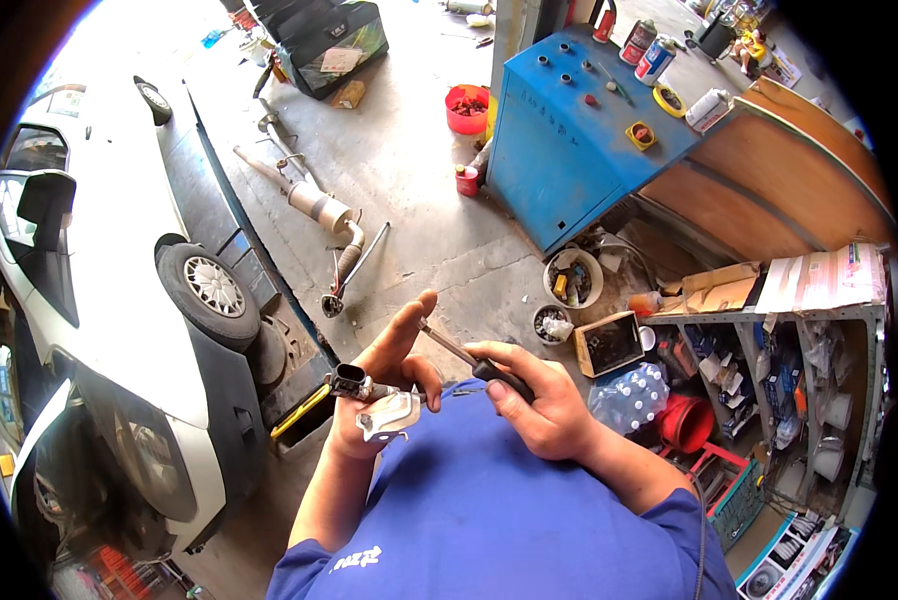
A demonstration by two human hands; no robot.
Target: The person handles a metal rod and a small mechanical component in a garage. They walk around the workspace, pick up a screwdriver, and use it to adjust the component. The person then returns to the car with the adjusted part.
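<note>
In front of my blue shirt, my left hand (pixel 387 352) holds a small part with a black plug connector (pixel 350 377) and a silver metal bracket (pixel 391 416). The part lies across the palm, with one finger curled beside it and others stretched upward. My right hand (pixel 549 408) is closed around the black handle of a screwdriver (pixel 452 346). Its metal shaft slants up and left, and the tip reaches the fingers of my left hand. Whether the tip touches them I cannot tell.
A white car (pixel 119 300) stands on a lift at left. An exhaust pipe (pixel 319 207) lies on the floor ahead. To the right are a blue control cabinet (pixel 569 150), buckets of small parts (pixel 575 278), wrapped bottles (pixel 629 397) and a parts shelf (pixel 769 320).
</note>
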